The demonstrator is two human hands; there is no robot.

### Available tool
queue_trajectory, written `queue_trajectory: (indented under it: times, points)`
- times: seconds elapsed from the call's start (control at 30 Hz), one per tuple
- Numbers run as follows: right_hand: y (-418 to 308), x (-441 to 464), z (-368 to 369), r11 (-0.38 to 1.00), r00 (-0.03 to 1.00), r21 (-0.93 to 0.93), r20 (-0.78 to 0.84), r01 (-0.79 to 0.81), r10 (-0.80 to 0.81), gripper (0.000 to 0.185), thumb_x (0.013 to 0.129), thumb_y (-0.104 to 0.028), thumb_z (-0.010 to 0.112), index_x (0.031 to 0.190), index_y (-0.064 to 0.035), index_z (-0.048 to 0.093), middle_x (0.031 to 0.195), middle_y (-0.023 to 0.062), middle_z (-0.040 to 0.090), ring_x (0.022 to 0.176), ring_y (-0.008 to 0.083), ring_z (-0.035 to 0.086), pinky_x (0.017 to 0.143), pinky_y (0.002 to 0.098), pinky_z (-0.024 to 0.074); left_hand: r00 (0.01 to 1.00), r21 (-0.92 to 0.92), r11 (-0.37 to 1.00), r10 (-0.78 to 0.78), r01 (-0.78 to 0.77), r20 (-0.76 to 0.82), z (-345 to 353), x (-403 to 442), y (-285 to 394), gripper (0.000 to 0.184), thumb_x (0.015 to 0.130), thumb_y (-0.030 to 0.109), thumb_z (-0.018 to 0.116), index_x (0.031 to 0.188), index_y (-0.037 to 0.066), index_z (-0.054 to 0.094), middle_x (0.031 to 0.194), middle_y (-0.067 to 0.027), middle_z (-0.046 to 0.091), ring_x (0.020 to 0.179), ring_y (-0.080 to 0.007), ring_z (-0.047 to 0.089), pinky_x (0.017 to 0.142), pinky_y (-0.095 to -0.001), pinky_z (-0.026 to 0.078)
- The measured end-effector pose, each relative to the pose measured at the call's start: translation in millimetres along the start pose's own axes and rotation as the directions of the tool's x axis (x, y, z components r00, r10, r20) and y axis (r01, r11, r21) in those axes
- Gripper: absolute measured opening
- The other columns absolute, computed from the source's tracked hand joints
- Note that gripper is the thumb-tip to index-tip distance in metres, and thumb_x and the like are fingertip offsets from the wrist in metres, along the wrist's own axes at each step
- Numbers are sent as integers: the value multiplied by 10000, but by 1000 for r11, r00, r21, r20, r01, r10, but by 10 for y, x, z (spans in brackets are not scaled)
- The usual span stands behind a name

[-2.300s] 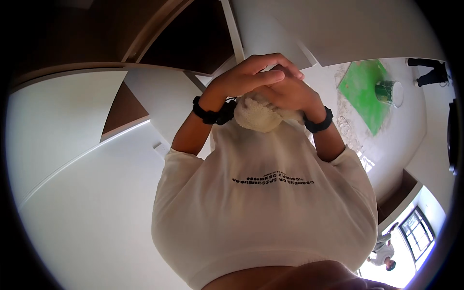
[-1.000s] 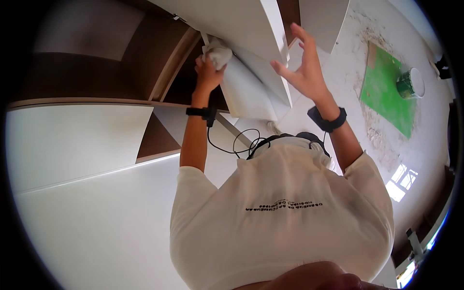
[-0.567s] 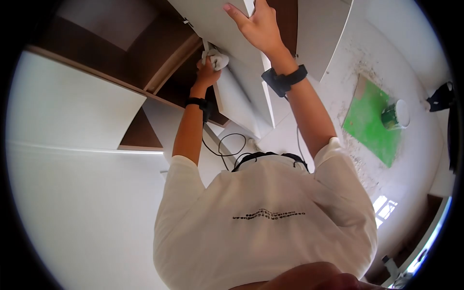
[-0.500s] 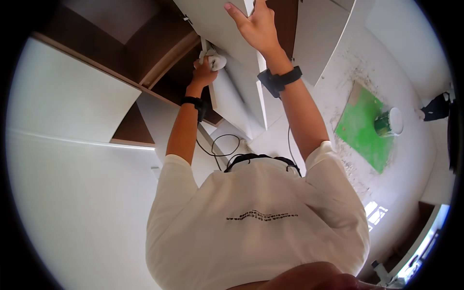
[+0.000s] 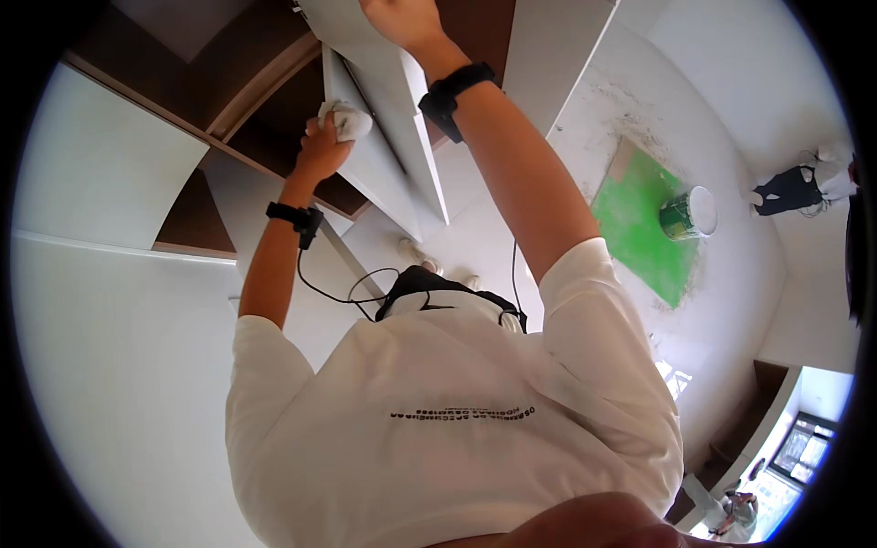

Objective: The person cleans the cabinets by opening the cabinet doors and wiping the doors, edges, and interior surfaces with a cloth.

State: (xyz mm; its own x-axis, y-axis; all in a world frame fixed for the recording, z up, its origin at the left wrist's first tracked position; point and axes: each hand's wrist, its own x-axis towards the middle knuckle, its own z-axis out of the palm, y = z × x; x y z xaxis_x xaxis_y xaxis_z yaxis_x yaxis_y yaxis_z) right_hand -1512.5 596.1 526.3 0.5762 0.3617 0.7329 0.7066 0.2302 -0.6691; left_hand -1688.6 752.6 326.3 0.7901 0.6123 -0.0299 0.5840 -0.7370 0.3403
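Observation:
My left hand [image 5: 322, 151] is closed around a crumpled white cloth [image 5: 349, 121]. The cloth is against a narrow white panel [image 5: 379, 173] beside the dark brown cabinet interior [image 5: 274, 128]. Higher up, at the top edge of the view, my right hand [image 5: 406, 20] is on the edge of a white cabinet door [image 5: 365, 41]. Most of its fingers are cut off by the frame; the thumb side lies over the door's face. Both wrists wear black bands.
A green board [image 5: 644, 219] lies on the dusty floor to the right, with a paint bucket [image 5: 690, 215] on it. Another person [image 5: 795, 187] is at the far right. A black cable [image 5: 352, 300] loops near my waist. White cabinet fronts [image 5: 110, 155] stand on the left.
The view has shifted, so hands, cabinet and bucket all appear further left. My left hand and the cloth sit slightly lower along the panel. More of the other person shows.

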Motion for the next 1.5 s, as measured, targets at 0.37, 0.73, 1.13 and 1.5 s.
queue_trajectory:
  times: [0.37, 0.73, 1.13, 1.5]
  points:
    - [33, -71, 104, 999, 1000, 49, -5, -1, 1, 481, 925, -248, 628, 1252, 24, 404, 980, 329, 650, 940, 512, 625, 783, 533, 502, 997, -345, 938, 56, -37, 46, -3, 989, -468, 784, 792, 350, 705, 1449, 69, 383, 1356, -290, 531, 1284, -444, 506, 1048, -452, 452]
    - [46, -96, 120, 997, 998, 40, -42, 58, -57, 415, 918, -258, 629, 1149, 8, 410, 892, 346, 619, 875, 535, 611, 740, 551, 491, 980, -345, 924, -194, 165, -52, 4, 1571, -294, 878, 829, 432, 715, 1516, 93, 285, 1460, -278, 435, 1340, -422, 450, 1116, -456, 395]
    - [-31, -64, 138, 993, 987, 2, -113, 117, -116, 425, 926, -264, 665, 1180, 25, 484, 932, 296, 664, 891, 453, 678, 718, 433, 540, 991, -486, 874, -55, -12, -125, 173, 1353, -421, 917, 744, 365, 759, 1463, 10, 314, 1360, -307, 524, 1271, -433, 527, 1064, -437, 449]
    - [167, -101, 261, 988, 990, -116, -91, 98, -109, 636, 929, -285, 654, 1349, 123, 404, 1025, 309, 670, 951, 430, 682, 788, 421, 544, 997, -444, 893, 68, -71, -21, 419, 570, -310, 959, 749, 385, 752, 1463, -19, 256, 1364, -363, 412, 1253, -488, 497, 1052, -463, 450]
